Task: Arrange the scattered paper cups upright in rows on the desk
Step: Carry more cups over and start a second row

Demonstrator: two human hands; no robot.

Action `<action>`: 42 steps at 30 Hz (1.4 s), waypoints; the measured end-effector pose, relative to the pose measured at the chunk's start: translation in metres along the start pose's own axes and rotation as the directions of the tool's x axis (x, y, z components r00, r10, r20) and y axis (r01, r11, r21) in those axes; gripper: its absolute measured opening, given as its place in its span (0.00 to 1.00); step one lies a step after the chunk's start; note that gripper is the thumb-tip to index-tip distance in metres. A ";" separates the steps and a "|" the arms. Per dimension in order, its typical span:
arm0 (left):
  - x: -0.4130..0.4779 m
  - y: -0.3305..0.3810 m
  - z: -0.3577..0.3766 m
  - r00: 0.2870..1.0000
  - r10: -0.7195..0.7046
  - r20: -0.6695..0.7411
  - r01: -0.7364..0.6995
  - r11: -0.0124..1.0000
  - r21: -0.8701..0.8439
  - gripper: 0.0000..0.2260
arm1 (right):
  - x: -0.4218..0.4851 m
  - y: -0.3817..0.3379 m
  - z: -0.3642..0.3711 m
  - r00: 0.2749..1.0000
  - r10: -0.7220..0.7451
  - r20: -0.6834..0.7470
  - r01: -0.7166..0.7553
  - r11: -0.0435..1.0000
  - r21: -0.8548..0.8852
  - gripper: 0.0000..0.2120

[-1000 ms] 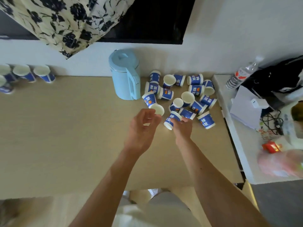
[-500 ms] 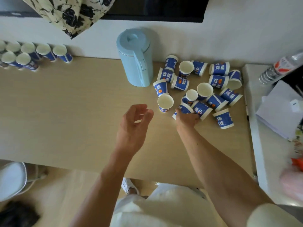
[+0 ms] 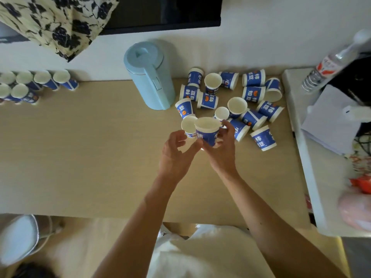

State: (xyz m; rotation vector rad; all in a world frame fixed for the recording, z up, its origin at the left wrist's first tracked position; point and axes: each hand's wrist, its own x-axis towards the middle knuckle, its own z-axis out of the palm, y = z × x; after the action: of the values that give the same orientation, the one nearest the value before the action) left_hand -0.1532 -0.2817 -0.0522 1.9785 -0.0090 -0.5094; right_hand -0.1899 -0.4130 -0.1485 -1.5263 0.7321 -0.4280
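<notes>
My right hand (image 3: 221, 149) grips a blue-and-white paper cup (image 3: 207, 131), upright and lifted above the wooden desk (image 3: 90, 157). My left hand (image 3: 176, 155) is right beside it, fingers loosely curled and thumb near the cup's base; I cannot tell if it touches the cup. Another upright cup (image 3: 188, 127) stands just behind my left fingers. Several more cups (image 3: 253, 93) lie scattered, some on their sides, some upright, to the right of the kettle. Two rows of upright cups (image 3: 38, 83) stand at the desk's far left by the wall.
A light blue kettle (image 3: 149, 75) stands at the back middle of the desk. A white side table (image 3: 321, 177) at the right carries a water bottle (image 3: 329, 65), papers (image 3: 329, 125) and a dark bag. A floral cloth (image 3: 54, 23) hangs above the desk.
My right hand has picked a cup out of the pile and lifted it upright. My left hand has moved in beside it.
</notes>
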 end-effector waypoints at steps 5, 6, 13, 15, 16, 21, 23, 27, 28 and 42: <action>0.005 0.002 0.010 1.000 0.019 0.004 -0.018 1.000 -0.023 0.29 | -0.015 -0.024 -0.003 0.966 -0.189 0.177 0.207 0.974 -0.092 0.46; 0.006 0.002 0.009 0.999 0.034 -0.017 -0.034 0.999 -0.029 0.28 | -0.016 -0.027 -0.003 0.957 -0.204 0.206 0.227 0.969 -0.095 0.46; 0.004 -0.004 -0.012 0.986 0.070 -0.151 -0.077 0.996 -0.042 0.22 | -0.006 -0.029 -0.001 0.855 -0.203 0.478 0.251 0.967 -0.038 0.50; 0.003 -0.008 -0.022 0.974 0.050 -0.220 -0.064 0.996 -0.056 0.20 | 0.004 -0.018 -0.003 0.838 -0.132 0.529 0.207 0.975 -0.085 0.51; 0.001 -0.010 -0.026 0.968 0.041 -0.248 -0.059 0.996 -0.062 0.20 | 0.009 -0.012 -0.003 0.864 -0.099 0.493 0.184 0.975 -0.126 0.50; -0.007 -0.021 -0.040 0.951 0.013 -0.309 -0.041 0.995 -0.085 0.23 | 0.033 0.024 0.019 0.985 -0.009 0.172 0.062 0.949 -0.308 0.47; -0.012 -0.025 -0.043 0.947 0.009 -0.320 -0.037 0.996 -0.083 0.24 | 0.045 0.034 0.031 0.985 -0.012 0.172 0.079 0.918 -0.389 0.48; -0.018 -0.034 -0.050 0.941 -0.006 -0.340 -0.021 0.997 -0.077 0.26 | 0.061 0.043 0.053 0.990 -0.006 0.143 0.069 0.893 -0.444 0.47; -0.020 -0.037 -0.052 0.938 -0.014 -0.347 -0.015 0.997 -0.081 0.26 | 0.064 0.044 0.058 0.992 -0.007 0.128 0.063 0.893 -0.447 0.47; -0.037 -0.039 -0.109 0.885 0.017 -0.465 -0.094 0.985 -0.143 0.22 | 0.024 0.016 0.090 0.988 -0.037 0.150 0.072 0.969 -0.235 0.32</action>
State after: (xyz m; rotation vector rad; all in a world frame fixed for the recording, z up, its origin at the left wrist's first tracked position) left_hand -0.1565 -0.1619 -0.0332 1.8881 0.2666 0.0129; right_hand -0.1158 -0.3622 -0.1775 -1.7886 0.6463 -0.2722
